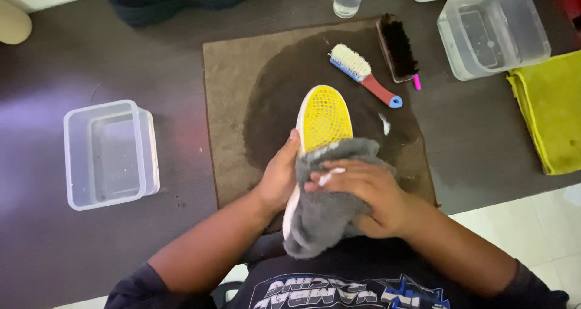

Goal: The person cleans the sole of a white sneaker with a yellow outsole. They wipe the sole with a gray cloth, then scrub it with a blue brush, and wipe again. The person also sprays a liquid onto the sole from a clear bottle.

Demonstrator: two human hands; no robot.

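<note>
Grey cloth [324, 215] — pressed by right hand [363, 194] onto yellow-soled shoe [324, 121]; left hand [278, 179] grips its side.

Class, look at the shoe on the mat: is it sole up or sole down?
Sole up. The shoe's yellow lattice tread faces the camera.

The shoe [324, 122] shows a yellow sole, rubbery and matt, moulded in a fine lattice, with a smooth white rim. Over its near end lies a grey cloth [330, 206], fleecy and soft (a little white foam clings to it). The brown mat [233, 103] beneath is a short-piled towel, its middle darkened by wet. Far right lie a brush [365, 73] of pale bristles on glossy blue-and-red plastic and a black-bristled brush [398, 47]. Both tubs [109, 154] [491, 30] are clear, smooth plastic. The yellow cloth [548, 109] looks napped; the table [139, 61] is dark and matt.
</note>
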